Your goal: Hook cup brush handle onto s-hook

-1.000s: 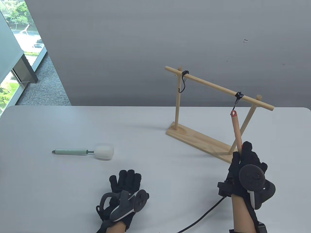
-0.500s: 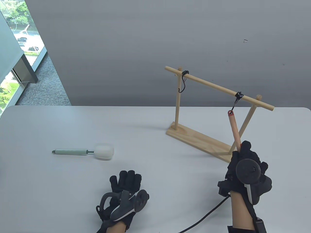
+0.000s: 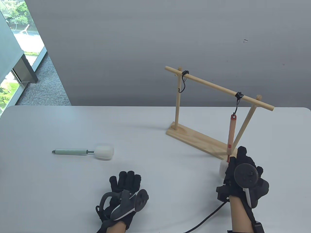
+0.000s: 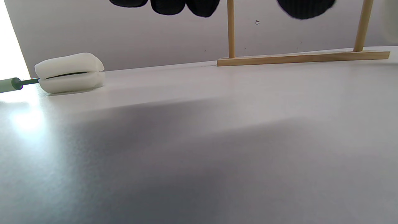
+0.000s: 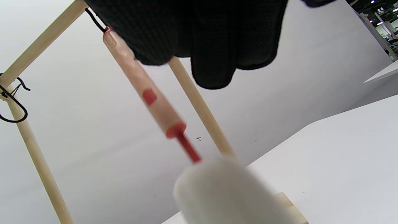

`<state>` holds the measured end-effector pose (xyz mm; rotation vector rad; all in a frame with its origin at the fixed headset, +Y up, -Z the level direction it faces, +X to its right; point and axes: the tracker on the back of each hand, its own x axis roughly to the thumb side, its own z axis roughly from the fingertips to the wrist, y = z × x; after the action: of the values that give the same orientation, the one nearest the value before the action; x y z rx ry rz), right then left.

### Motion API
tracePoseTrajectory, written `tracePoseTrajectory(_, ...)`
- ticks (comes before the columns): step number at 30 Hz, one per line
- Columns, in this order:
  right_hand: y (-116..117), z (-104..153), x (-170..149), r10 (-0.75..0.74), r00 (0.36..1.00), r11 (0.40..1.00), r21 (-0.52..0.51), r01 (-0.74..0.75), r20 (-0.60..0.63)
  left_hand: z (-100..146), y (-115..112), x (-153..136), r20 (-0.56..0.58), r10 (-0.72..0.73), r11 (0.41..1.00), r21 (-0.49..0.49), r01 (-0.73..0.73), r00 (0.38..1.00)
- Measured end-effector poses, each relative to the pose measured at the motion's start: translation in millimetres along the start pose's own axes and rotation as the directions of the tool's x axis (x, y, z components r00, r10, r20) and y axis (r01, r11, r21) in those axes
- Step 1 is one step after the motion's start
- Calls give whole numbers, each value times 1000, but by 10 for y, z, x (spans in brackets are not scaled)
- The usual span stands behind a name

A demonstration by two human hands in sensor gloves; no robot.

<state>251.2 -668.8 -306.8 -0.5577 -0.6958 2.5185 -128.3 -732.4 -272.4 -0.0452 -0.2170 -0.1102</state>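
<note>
An orange-handled cup brush [image 3: 231, 136] hangs upright by its end loop from the right black s-hook [image 3: 237, 103] on the wooden rack's crossbar [image 3: 213, 86]. Its white sponge head [image 3: 222, 168] sits just above the table. My right hand [image 3: 239, 157] is beside the sponge head, to its right. In the right wrist view the fingers [image 5: 214, 46] hang loose, apart from the handle [image 5: 146, 93] and the blurred sponge [image 5: 224, 193]. My left hand [image 3: 126, 177] rests flat on the table with its fingers spread and holds nothing.
A green-handled brush [image 3: 73, 152] with a white sponge [image 4: 70, 73] lies on the table at left. A second, bare s-hook [image 3: 182, 82] hangs at the crossbar's left end. The rack's wooden base [image 3: 194, 139] lies ahead of my right hand. A black cable [image 3: 206, 214] trails from the right wrist.
The brush handle swung from tilted to hanging straight down from the right s-hook. My right hand dropped toward the table and let go of the handle. The left hand stayed still.
</note>
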Motion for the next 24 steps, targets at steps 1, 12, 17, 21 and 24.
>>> tracePoseTrajectory(1,5,10,2,-3,1000,1000,2,3,9,0,0,-1,-1,-1,1000,-1,1,1000)
tracePoseTrajectory(12,31,200,151,-59,979,998,29,55,195,-6,-2,-8,-8,-10,1000,-29,10,1000)
tracePoseTrajectory(17,73,408,263,-83,939,996,67,65,334,-13,-6,-20,-15,-15,999,-47,14,1000)
tracePoseTrajectory(21,139,549,360,-81,894,994,102,40,440,-18,5,-71,-39,-11,999,-54,9,999)
tracePoseTrajectory(24,153,614,399,-66,871,993,114,11,486,-38,8,-141,-70,3,998,-54,-7,998)
